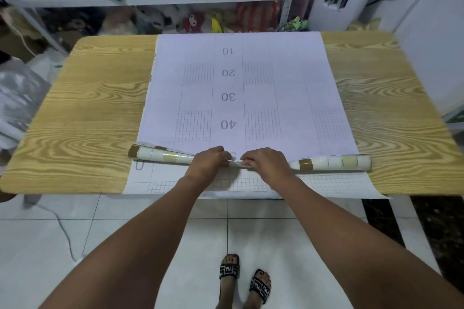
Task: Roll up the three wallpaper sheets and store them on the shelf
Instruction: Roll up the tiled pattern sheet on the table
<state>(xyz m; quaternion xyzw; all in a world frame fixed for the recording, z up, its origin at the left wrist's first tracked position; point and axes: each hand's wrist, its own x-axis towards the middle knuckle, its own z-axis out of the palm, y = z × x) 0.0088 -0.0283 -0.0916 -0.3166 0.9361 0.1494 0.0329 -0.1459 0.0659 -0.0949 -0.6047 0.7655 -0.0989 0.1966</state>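
Fingers (222, 156): those of both hands are curled down over the middle of the roll and appear to pinch it, though the thumbs are hidden. Left hand (208, 162) and right hand (263, 162): set close together, almost touching, at the roll's centre, with wrists toward the counter's near edge. Roll (336, 162): a thin tube, its tiled white, cream and brown print outward, laid across the sheet close to its near end. It is squeezed narrow under the hands and fuller at both ends, and its left end is skewed slightly away. Sheet (241, 83): face down with the gridded backing up, printed 10 to 40, lying flat from the roll to the counter's far edge. Lower sheet (326, 183): a gridded margin is seen nearer than the roll, overhanging the near edge. It is judged to be another sheet underneath, though this cannot be confirmed. Counter (88, 120): wood-grain top, bearing all of the above. Shelf (175, 0): behind the counter, crowded with goods. Step in hand: the early turns of one sheet's roll are judged under way, with most of its length unrolled and no finished roll seen stored. Next move: the roll is to be pushed away evenly, with the hands probably spread wider so that the ends are kept square and tight.
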